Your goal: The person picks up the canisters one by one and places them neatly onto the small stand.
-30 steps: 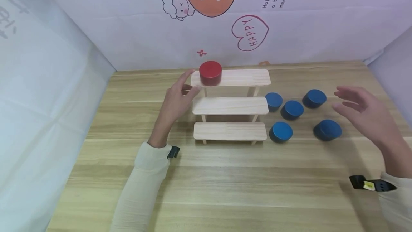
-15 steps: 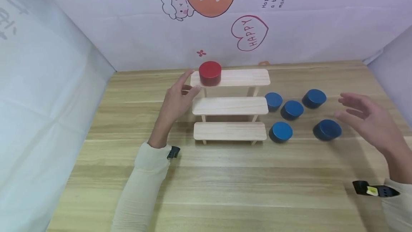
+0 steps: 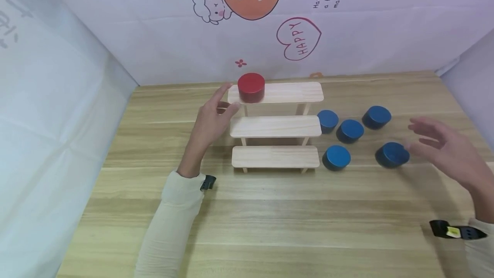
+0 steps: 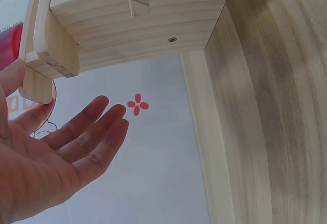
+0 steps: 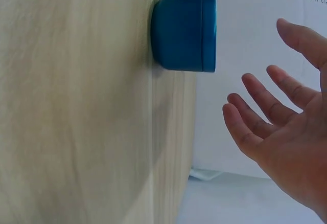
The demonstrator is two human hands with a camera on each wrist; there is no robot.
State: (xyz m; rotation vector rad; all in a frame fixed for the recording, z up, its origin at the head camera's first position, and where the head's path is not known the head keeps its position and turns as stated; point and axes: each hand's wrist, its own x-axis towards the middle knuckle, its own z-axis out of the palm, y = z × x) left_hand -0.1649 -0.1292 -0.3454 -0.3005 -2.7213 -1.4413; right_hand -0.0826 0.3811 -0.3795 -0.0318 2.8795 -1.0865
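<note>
The right hand (image 3: 449, 149) spreads loosely, holding nothing, with a blue tin (image 3: 391, 157) just to its left and four more blue tins (image 3: 350, 132) farther left. They look hard, smooth and fairly light, probably a little slippery, so best taken round the sides, below the lid (image 5: 209, 35). Beyond those, the left hand (image 3: 213, 119) pinches the end of the wooden stand's (image 3: 275, 126) top plank (image 3: 295, 92) between thumb and forefinger; a red tin (image 3: 251, 88) stands beside them, with printed cloth (image 3: 162, 42) behind
</note>
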